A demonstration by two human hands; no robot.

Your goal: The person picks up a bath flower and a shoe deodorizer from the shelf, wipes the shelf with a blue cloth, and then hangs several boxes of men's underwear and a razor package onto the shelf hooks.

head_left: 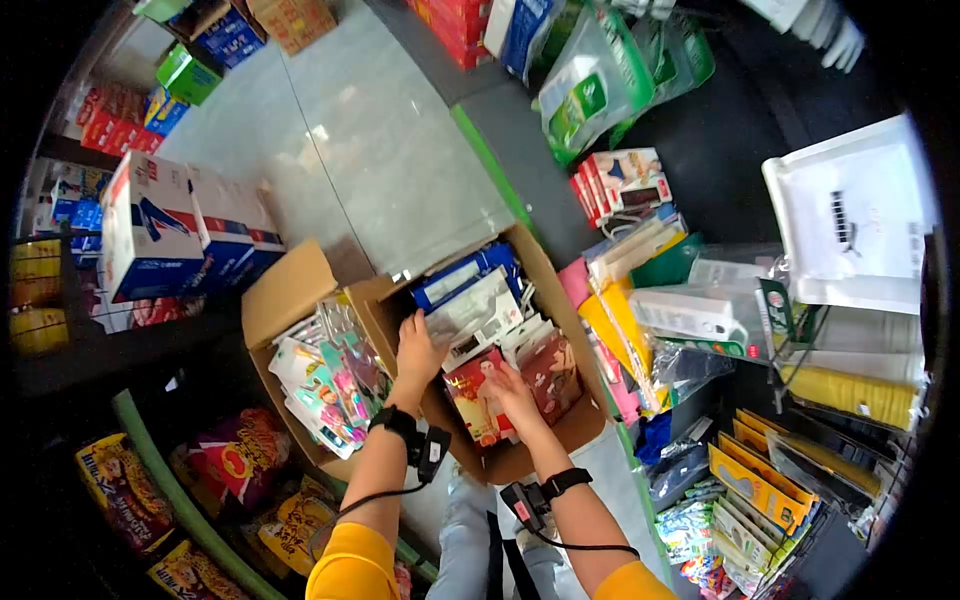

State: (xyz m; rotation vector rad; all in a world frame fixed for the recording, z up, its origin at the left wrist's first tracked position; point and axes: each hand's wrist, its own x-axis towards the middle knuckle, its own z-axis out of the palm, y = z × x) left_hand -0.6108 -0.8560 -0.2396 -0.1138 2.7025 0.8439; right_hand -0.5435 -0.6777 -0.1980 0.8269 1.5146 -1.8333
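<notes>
A cardboard carton (590, 420) holds flat packages, and both of my hands reach into it. My left hand (421, 346) is at its left inner side, fingers stretched out beside a white package (487, 308). My right hand (513, 398) lies with fingers apart over a red package (470, 392) with a figure printed on it. Another dark red package (553, 375) is to its right. Blue packages (468, 274) fill the carton's far end. Both wrists wear black straps with small devices.
A second open carton (262, 360) with colourful blister packs adjoins on the left. Farther left stand white and blue boxes (155, 230) and shelves of snack bags (235, 450). Along the right are packaged goods, a white tray-like package (855, 215) and a wire rack (800, 500).
</notes>
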